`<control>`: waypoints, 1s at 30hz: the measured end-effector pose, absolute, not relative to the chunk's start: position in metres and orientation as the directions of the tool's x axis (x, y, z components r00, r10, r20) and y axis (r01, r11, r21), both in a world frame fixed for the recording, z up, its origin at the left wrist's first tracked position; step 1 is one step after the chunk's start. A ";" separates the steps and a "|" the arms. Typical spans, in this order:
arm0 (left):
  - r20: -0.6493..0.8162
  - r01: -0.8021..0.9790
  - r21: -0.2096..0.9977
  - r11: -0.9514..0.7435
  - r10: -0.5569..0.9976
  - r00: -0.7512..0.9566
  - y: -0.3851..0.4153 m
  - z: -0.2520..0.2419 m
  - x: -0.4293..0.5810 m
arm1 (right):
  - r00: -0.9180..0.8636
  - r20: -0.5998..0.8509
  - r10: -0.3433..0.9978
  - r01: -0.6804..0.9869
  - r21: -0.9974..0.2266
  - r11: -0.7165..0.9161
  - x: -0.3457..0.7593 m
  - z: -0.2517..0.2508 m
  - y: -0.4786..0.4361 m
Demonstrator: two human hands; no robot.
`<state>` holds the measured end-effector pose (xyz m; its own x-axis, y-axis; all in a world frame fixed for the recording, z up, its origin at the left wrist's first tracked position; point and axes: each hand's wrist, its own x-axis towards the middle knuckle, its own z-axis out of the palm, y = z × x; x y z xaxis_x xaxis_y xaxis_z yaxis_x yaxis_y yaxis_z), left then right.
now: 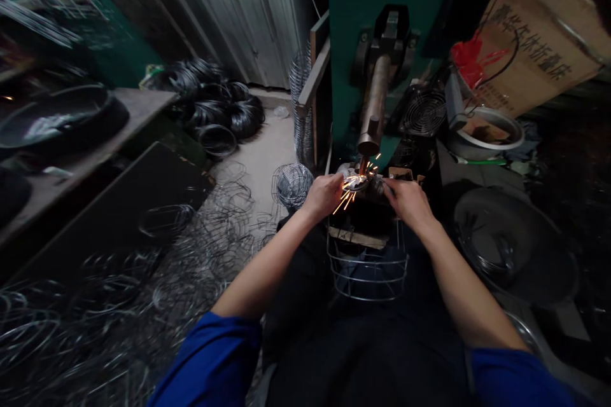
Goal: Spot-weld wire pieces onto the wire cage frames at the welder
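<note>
Bright sparks fly from the tip of a spot welder's upper electrode (364, 165), between my two hands. My left hand (326, 196) is closed, its fingertips pinching metal wirework just left of the sparks. On the other side, my right hand (408, 200) is closed too, thumb and fingers pinched at the wirework's right. An open wire basket (367, 280) with curved horizontal wires extends below both hands toward my lap. Glare and the fingers hide the exact grip points. The thick welder arm (375, 108) projects from the green machine (346, 32) above.
A tall stack of wire baskets (301, 108) stands left of the machine, near a round wire basket (292, 184). Loose wire pieces (205, 261) litter the left floor. Black wire coils (214, 98) lie behind. At right are a dark basin (515, 241) and a metal bowl (494, 130).
</note>
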<state>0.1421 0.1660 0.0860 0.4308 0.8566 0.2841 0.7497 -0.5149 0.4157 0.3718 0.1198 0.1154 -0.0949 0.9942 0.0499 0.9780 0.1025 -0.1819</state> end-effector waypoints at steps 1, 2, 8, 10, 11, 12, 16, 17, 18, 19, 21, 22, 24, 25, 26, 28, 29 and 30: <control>0.283 0.750 0.418 -0.513 0.858 0.429 0.166 0.086 0.142 | -0.093 0.048 0.995 0.978 -0.181 0.100 0.372 0.116 0.120; 0.282 0.750 0.421 -0.511 0.859 0.427 0.166 0.086 0.142 | -0.090 0.044 0.995 0.979 -0.180 0.096 0.372 0.116 0.120; 0.286 0.742 0.435 -0.510 0.860 0.423 0.166 0.090 0.141 | -0.089 0.035 0.995 0.978 -0.185 0.094 0.373 0.116 0.121; 0.289 0.736 0.443 -0.512 0.859 0.423 0.165 0.090 0.141 | -0.085 0.035 0.996 0.977 -0.191 0.090 0.373 0.116 0.121; 0.289 0.732 0.449 -0.513 0.858 0.424 0.165 0.090 0.140 | -0.084 0.033 0.996 0.976 -0.198 0.088 0.373 0.115 0.121; 0.289 0.727 0.456 -0.513 0.858 0.424 0.165 0.089 0.140 | -0.081 0.033 0.996 0.974 -0.208 0.086 0.373 0.114 0.122; 0.292 0.708 0.497 -0.502 0.865 0.408 0.165 0.087 0.142 | -0.083 0.063 0.995 0.954 -0.285 0.097 0.376 0.110 0.124; 0.294 0.703 0.509 -0.496 0.868 0.399 0.165 0.088 0.142 | -0.089 0.080 0.993 0.941 -0.319 0.110 0.377 0.109 0.123; 0.296 0.698 0.523 -0.490 0.872 0.390 0.164 0.089 0.143 | -0.092 0.099 0.991 0.925 -0.360 0.122 0.378 0.109 0.121; 0.298 0.691 0.536 -0.485 0.875 0.382 0.162 0.091 0.142 | -0.092 0.116 0.989 0.906 -0.403 0.132 0.378 0.110 0.118; 0.303 0.681 0.557 -0.476 0.880 0.367 0.157 0.093 0.140 | -0.075 0.152 0.986 0.869 -0.475 0.139 0.377 0.114 0.107; 0.299 0.653 0.607 -0.453 0.892 0.340 0.152 0.094 0.137 | -0.064 0.179 0.982 0.855 -0.497 0.147 0.377 0.118 0.099; 0.231 0.488 0.809 -0.329 0.940 0.251 0.136 0.089 0.130 | -0.046 0.271 0.962 0.836 -0.517 0.186 0.377 0.126 0.082; 0.144 0.333 0.920 -0.208 0.967 0.208 0.125 0.083 0.127 | -0.035 0.329 0.944 0.833 -0.512 0.210 0.378 0.131 0.073; 0.017 0.144 0.988 -0.046 0.980 0.199 0.112 0.075 0.124 | -0.020 0.388 0.922 0.835 -0.500 0.228 0.380 0.136 0.066; -0.242 -0.180 0.935 0.304 0.923 0.299 0.082 0.054 0.121 | 0.012 0.469 0.883 0.852 -0.467 0.236 0.386 0.144 0.054; -0.335 -0.274 0.846 0.457 0.856 0.393 0.065 0.044 0.121 | 0.024 0.490 0.871 0.863 -0.450 0.229 0.389 0.146 0.050; -0.381 -0.344 0.749 0.566 0.793 0.475 0.049 0.034 0.124 | 0.032 0.501 0.865 0.873 -0.435 0.220 0.391 0.148 0.047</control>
